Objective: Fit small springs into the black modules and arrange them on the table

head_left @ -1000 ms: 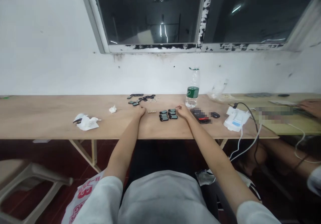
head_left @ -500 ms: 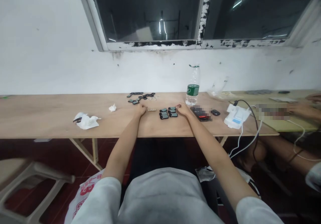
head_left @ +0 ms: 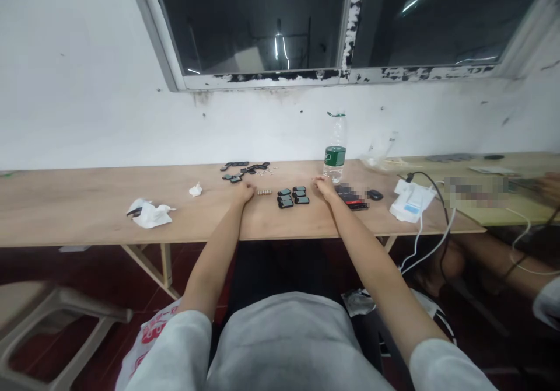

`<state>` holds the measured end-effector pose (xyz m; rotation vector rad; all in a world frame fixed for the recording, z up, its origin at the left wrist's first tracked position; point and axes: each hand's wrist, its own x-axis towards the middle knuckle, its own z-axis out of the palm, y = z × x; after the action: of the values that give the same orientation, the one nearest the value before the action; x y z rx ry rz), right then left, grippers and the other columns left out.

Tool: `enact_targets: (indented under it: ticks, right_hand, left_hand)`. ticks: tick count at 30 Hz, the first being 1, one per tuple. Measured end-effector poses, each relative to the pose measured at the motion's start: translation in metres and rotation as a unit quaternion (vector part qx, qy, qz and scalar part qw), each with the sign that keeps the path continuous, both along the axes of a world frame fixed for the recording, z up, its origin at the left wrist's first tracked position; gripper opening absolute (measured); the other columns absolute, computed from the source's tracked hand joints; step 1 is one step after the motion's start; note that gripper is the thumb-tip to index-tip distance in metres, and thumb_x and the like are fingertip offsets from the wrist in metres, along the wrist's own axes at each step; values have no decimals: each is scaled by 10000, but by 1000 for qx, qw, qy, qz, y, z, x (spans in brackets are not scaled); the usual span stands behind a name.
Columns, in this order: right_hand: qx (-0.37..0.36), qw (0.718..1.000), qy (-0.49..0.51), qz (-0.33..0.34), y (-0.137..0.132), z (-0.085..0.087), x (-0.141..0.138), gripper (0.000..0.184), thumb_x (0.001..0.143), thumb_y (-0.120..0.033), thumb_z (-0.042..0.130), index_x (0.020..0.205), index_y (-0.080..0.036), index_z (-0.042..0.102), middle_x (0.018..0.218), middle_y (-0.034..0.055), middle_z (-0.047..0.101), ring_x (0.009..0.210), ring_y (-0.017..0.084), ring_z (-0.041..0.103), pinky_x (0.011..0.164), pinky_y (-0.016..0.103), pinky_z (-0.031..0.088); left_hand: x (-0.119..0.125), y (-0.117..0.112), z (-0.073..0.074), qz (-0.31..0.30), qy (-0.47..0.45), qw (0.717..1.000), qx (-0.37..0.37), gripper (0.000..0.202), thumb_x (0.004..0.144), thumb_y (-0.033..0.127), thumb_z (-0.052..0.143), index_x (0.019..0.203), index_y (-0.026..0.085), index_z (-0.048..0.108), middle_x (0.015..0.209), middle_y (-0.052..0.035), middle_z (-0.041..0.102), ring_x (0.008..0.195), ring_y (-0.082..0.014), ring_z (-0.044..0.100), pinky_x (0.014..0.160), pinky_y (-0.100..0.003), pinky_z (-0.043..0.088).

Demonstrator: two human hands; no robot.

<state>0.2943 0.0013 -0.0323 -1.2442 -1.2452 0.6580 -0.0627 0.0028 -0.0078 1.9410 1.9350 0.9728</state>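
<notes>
My left hand [head_left: 245, 191] rests on the table with its fingers curled; whatever is in them, if anything, is hidden. Just right of it lies a short row of small tan pieces [head_left: 264, 192]. Several black pieces with grey-green faces [head_left: 286, 202] are laid out in two columns between my hands. To the right of these columns, my right hand [head_left: 324, 187] is held with its fingers loosely extended and apart, and I see nothing in it. Farther back, a loose group of similar dark pieces [head_left: 236, 178] lies beside tiny white bits [head_left: 266, 171].
A water bottle [head_left: 335, 154] stands behind my right hand. Nearby are a phone [head_left: 350, 195], a small black object [head_left: 375, 195] and a white power strip [head_left: 411, 201] with cables. Crumpled tissue [head_left: 153, 213] lies left. Another person's hand [head_left: 549, 187] is at far right.
My right hand has drawn away from the dark pieces, to the right and slightly back towards the bottle. My left hand has stayed beside the tan row.
</notes>
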Motion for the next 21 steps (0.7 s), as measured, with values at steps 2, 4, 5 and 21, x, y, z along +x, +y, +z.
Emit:
enact_targets:
  ticks: [2, 4, 5, 21]
  right_hand:
    - [-20, 999, 42, 8, -1, 1, 0, 119, 734, -186, 612, 809, -185, 705, 700, 20, 681, 704, 193, 638, 723, 314, 554]
    - [-31, 997, 64, 11, -2, 2, 0, 110, 729, -189, 615, 800, -186, 698, 663, 4, 649, 665, 177, 606, 667, 290, 529]
    - [-32, 997, 66, 12, -2, 2, 0, 98, 728, -195, 617, 792, -187, 691, 652, -2, 636, 651, 171, 592, 642, 279, 516]
    - [9, 999, -33, 8, -3, 2, -6, 143, 868, -203, 577, 891, -179, 716, 913, 70, 779, 903, 209, 721, 899, 324, 572]
  left_hand:
    - [0, 0, 0, 0, -5, 1000, -1, 205, 873, 207, 627, 953, 138, 802, 1029, -141, 808, 1066, -315, 735, 946, -343, 554]
    - [0, 1, -1, 0, -9, 1000, 0, 215, 869, 204, 622, 968, 141, 802, 1050, -141, 807, 1084, -316, 732, 962, -352, 553]
    - [0, 1, -1, -1, -10, 1000, 2, 217, 874, 207, 616, 969, 141, 800, 1059, -142, 806, 1088, -313, 731, 967, -353, 552]
    - [-4, 1, 3, -17, -52, 998, -18, 112, 827, 238, 698, 827, 159, 778, 935, -123, 804, 1020, -329, 745, 928, -362, 574]
